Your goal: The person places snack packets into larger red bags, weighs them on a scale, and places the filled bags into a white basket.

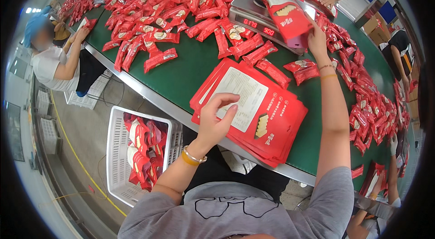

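Note:
My right hand (pixel 316 37) grips the lower edge of a red printed snack pouch (pixel 289 18). That pouch leans over the metal pan of a digital scale (pixel 244 4) with a lit red display. My left hand (pixel 217 113) hovers over or lightly touches a stack of flat red pouches (pixel 272 116) at the belt's near edge. Its thumb and forefinger are apart, with nothing between them. Small red wrapped snack packets (pixel 251 45) lie loose between the stack and the scale. Whether the pouch in my right hand rests on the pan cannot be seen.
Heaps of small red packets (pixel 153 4) cover the green conveyor belt (pixel 190 69). A white plastic crate (pixel 115 157) holding filled red pouches stands on the floor at my left. Co-workers sit or stand along the belt, one in a blue cap (pixel 37 28).

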{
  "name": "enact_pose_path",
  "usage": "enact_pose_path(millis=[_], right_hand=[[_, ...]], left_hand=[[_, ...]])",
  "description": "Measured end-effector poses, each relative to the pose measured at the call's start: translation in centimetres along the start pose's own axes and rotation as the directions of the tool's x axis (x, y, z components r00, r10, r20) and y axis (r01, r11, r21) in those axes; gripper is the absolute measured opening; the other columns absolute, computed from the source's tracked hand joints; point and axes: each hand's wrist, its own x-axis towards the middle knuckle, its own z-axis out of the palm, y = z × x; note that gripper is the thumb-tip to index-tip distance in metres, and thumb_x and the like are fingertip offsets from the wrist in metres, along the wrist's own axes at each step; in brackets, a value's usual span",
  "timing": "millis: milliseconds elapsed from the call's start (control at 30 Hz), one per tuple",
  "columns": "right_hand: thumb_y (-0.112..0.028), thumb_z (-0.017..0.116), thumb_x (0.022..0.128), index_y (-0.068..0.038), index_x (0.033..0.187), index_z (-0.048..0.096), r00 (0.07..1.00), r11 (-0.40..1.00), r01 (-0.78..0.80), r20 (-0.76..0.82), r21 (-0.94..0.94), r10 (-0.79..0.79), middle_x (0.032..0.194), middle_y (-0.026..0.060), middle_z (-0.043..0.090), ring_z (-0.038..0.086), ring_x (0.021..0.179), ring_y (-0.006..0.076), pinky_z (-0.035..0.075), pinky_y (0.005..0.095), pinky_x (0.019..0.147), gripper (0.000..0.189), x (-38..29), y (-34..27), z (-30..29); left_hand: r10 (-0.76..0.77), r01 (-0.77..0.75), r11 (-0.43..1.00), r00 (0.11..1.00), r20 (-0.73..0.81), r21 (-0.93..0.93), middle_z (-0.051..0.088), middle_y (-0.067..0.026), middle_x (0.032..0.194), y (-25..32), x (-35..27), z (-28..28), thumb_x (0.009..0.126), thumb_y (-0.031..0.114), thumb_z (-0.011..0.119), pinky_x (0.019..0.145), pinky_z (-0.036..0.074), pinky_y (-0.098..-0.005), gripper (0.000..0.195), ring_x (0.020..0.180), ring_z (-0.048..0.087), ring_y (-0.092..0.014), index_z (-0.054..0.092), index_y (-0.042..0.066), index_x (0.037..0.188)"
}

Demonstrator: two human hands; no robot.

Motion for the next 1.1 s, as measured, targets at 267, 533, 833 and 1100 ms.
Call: enact_pose_path(millis=[267, 533, 833, 1100], right_hand=[[0.019, 0.032, 0.063, -0.006, 0.123, 0.054, 0.907, 0.753, 0.056, 0.282, 0.655, -0.313, 0.116, 0.0167, 0.060, 0.056, 0.111, 0.0281, 0.044, 0.0309, 0.093, 0.069, -8.8, -10.5, -3.8], [0.007, 0.066, 0.062, -0.005, 0.093, 0.063, 0.854, 0.866, 0.492, -0.239, 0.085, -0.462, 0.092, 0.0080, 0.064, 0.058, 0.085, 0.0273, 0.048, 0.0361, 0.075, 0.034, -18.6, -11.9, -5.2], [-0.011, 0.068, 0.076, -0.007, 0.121, 0.052, 0.793, 0.800, 0.390, 0.275, 0.457, -0.543, 0.120, 0.0105, 0.056, 0.055, 0.108, 0.0267, 0.045, 0.0375, 0.091, 0.048, -22.1, -11.1, -1.8], [-0.012, 0.061, 0.071, -0.010, 0.105, 0.061, 0.596, 0.628, 0.778, 0.292, 0.022, -0.748, 0.106, 0.0056, 0.060, 0.057, 0.103, 0.0224, 0.046, 0.0403, 0.089, 0.035, -25.0, -13.7, -1.6]], left_hand=[[-0.436, 0.444, 0.235, 0.843, 0.315, -0.864, 0.050, -0.0159, 0.127, -0.6, 6.3, -0.9, 0.088, 0.057, 0.045, 0.103, 0.036, -0.0438, 0.073, 0.120, 0.046, -0.029, 0.037, -0.001, 0.133], [-0.548, 0.218, 0.308, 0.837, 0.015, -0.926, 0.057, -0.0139, 0.118, 0.8, 2.4, -1.3, 0.086, 0.031, 0.051, 0.094, 0.045, -0.0384, 0.049, 0.105, 0.057, -0.026, 0.044, 0.000, 0.123], [-0.626, 0.332, 0.284, 0.775, 0.089, -0.900, 0.059, -0.0111, 0.116, 2.4, -0.4, 0.6, 0.088, 0.032, 0.049, 0.095, 0.044, -0.0399, 0.045, 0.103, 0.059, -0.026, 0.047, 0.004, 0.122], [-0.661, 0.497, 0.207, 0.706, 0.255, -0.843, 0.060, -0.0145, 0.113, 0.1, -2.4, 0.4, 0.090, 0.036, 0.052, 0.090, 0.049, -0.0380, 0.045, 0.103, 0.060, -0.024, 0.050, 0.003, 0.119]])
